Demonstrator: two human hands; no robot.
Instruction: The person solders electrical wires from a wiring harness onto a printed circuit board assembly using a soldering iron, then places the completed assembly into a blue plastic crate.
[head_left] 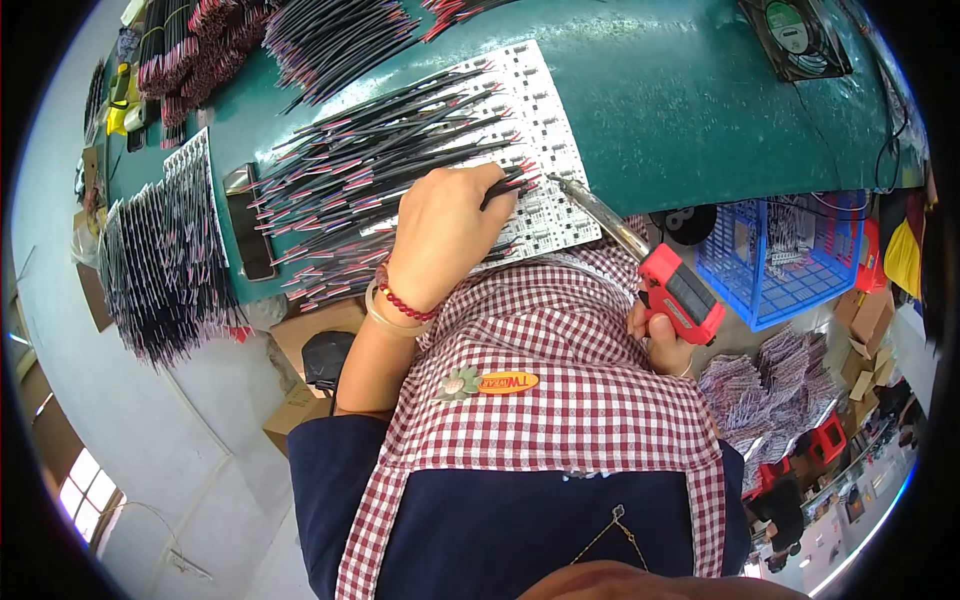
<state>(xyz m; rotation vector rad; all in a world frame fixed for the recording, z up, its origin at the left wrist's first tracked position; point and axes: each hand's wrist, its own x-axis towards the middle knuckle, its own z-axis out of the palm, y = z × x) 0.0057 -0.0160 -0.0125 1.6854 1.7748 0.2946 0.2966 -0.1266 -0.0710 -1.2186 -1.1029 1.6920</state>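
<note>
My left hand (443, 232) rests on a white circuit panel (535, 95) lying on the green table (690, 100), its fingers pinching a red-and-black wire (512, 183) from the row laid across the panel. My right hand (662, 340) grips a red soldering gun (680, 292) near my chest. The gun's metal tip (585, 200) points up-left and lies near the panel's right edge, close to my left fingertips. A red bead bracelet and a pale bangle circle my left wrist. My checked apron fills the lower middle.
Bundles of red-and-black wires (340, 40) lie across the table's far side, and finished wired panels (165, 250) hang over its left edge. A fan (795, 35) sits top right. A blue basket (785, 255), stacked strips (770, 385) and cardboard boxes (300, 335) stand below.
</note>
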